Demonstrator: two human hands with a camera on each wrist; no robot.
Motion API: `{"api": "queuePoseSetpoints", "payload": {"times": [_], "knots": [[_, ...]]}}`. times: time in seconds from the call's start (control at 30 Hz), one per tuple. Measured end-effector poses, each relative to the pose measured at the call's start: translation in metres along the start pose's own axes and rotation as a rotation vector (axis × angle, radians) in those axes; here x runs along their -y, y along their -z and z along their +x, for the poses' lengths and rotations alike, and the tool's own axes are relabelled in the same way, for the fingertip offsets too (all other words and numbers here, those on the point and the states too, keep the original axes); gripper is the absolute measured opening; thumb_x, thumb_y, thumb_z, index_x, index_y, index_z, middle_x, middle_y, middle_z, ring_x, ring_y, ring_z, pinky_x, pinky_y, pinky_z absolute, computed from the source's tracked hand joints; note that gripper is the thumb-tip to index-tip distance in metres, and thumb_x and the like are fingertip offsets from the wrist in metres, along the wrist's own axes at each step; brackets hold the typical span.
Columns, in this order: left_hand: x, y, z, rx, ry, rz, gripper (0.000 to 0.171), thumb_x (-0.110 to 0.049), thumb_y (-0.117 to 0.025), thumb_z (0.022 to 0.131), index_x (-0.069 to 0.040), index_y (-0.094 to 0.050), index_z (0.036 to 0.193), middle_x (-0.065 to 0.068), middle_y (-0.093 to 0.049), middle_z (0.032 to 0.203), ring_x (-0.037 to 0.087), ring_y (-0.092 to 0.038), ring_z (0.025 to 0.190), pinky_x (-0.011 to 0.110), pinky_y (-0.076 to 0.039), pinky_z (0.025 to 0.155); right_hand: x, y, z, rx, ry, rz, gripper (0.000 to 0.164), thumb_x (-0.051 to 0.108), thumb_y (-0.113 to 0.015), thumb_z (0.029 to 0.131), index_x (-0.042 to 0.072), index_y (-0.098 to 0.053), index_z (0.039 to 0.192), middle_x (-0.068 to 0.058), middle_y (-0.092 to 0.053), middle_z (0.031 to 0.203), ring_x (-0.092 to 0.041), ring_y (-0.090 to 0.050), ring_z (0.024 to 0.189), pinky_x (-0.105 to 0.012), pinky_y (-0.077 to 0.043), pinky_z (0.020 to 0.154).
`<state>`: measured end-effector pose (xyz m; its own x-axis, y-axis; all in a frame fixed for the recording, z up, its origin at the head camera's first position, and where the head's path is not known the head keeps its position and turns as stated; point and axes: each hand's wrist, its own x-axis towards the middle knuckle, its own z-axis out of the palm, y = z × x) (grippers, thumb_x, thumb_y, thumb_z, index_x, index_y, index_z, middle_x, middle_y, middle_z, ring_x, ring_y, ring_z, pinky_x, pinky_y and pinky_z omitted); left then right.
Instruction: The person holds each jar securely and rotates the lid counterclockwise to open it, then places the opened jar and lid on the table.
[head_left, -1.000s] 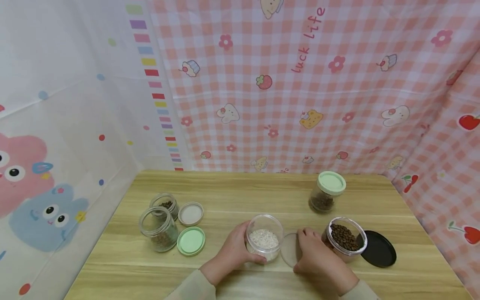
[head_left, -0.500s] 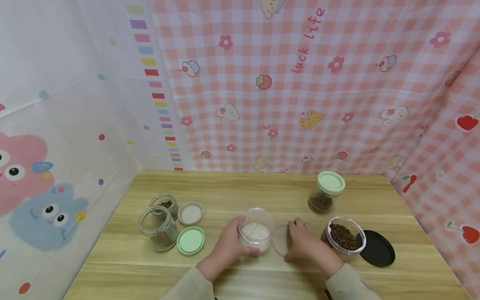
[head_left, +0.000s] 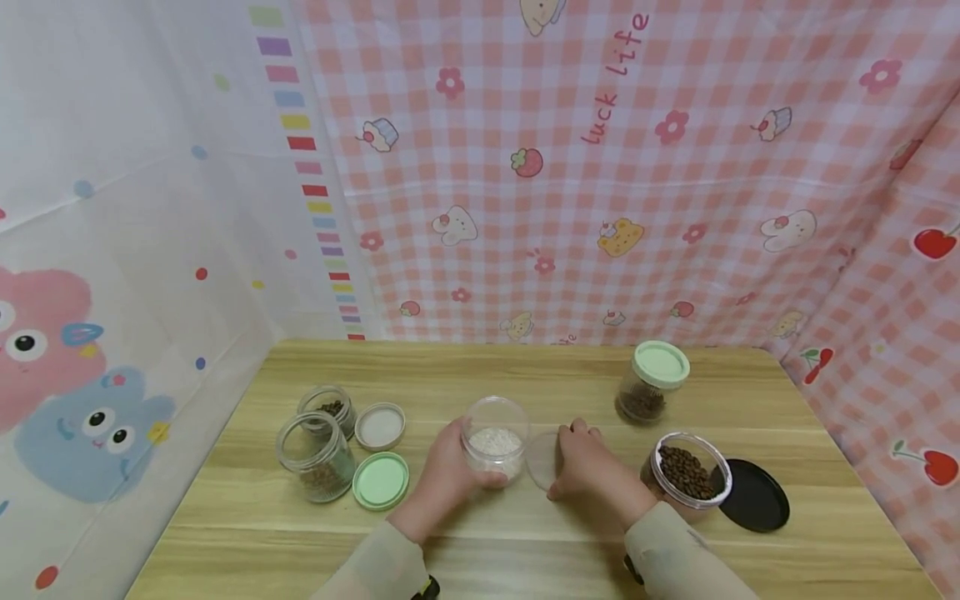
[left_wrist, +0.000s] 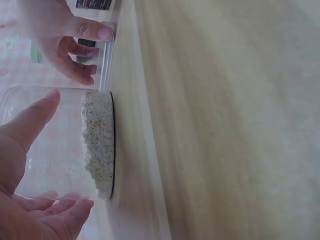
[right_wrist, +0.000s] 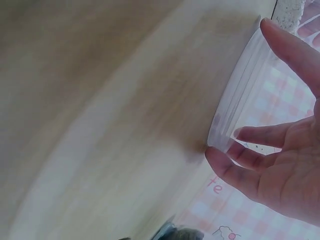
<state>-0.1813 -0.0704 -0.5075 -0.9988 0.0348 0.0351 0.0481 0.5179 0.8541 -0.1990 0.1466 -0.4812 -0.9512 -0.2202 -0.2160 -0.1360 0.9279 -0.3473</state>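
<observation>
At the middle of the table, my left hand point(head_left: 446, 475) grips a clear jar point(head_left: 495, 410) with a shallow layer of white flaky grains point(left_wrist: 99, 142) at its bottom. The thumb lies along the near side and the fingers wrap the far side. The jar stands upright without a lid. Just right of it, my right hand point(head_left: 596, 471) holds a clear round lid point(head_left: 538, 463) by its rim, thumb at one edge and fingertips at the opposite edge. That lid point(right_wrist: 237, 95) lies flat on or just above the tabletop, close beside the jar.
Two glass jars point(head_left: 318, 458) without lids stand at the left, near a pale lid point(head_left: 380, 427) and a green lid point(head_left: 381, 481). At the right are a tub of brown pellets point(head_left: 688, 472), a black lid point(head_left: 757, 496) and a green-lidded jar point(head_left: 651, 383).
Both hands have slid left and slightly toward the back of the table, taking the jar of white grains and the clear lid along. The other jars and lids stay put.
</observation>
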Motion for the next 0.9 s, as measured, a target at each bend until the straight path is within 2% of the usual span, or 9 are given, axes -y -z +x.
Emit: {"api": "queuePoseSetpoints", "payload": {"times": [0.3,0.4,0.73,0.9], "knots": [[0.004,0.005,0.011,-0.091,0.07,0.031,0.097,-0.026,-0.094,0.049,0.003,-0.047,0.129,0.019,-0.056,0.125,0.033,-0.052,0.118,0.048,-0.042,0.102,0.008,-0.002,0.026,0.009,-0.016,-0.005,0.101,0.033,-0.093,0.052,-0.008,-0.045,0.131,-0.024,-0.044,0.126,-0.043,-0.041,0.116,-0.053,-0.043,0.096],[0.006,0.007,0.016,-0.115,0.086,0.004,0.094,-0.024,-0.094,0.049,0.003,-0.048,0.127,0.019,-0.058,0.123,0.033,-0.053,0.116,0.048,-0.043,0.101,0.012,-0.003,0.035,0.005,-0.023,-0.004,0.102,0.034,-0.092,0.053,-0.008,-0.045,0.132,-0.024,-0.044,0.127,-0.043,-0.041,0.115,-0.052,-0.044,0.096],[0.011,0.012,0.034,-0.186,0.089,-0.033,0.092,-0.02,-0.094,0.05,0.003,-0.049,0.127,0.019,-0.058,0.123,0.033,-0.053,0.116,0.047,-0.042,0.102,0.02,-0.008,0.057,0.005,-0.043,-0.015,0.099,0.038,-0.091,0.053,-0.005,-0.047,0.131,-0.021,-0.044,0.126,-0.039,-0.043,0.113,-0.048,-0.045,0.097],[0.009,0.017,0.039,-0.217,0.099,-0.037,0.094,-0.017,-0.093,0.05,0.005,-0.047,0.129,0.022,-0.057,0.125,0.035,-0.053,0.117,0.049,-0.041,0.103,0.026,-0.008,0.064,0.013,-0.049,0.014,0.102,0.035,-0.092,0.053,-0.006,-0.044,0.134,-0.023,-0.04,0.133,-0.042,-0.039,0.12,-0.05,-0.044,0.099]]}}
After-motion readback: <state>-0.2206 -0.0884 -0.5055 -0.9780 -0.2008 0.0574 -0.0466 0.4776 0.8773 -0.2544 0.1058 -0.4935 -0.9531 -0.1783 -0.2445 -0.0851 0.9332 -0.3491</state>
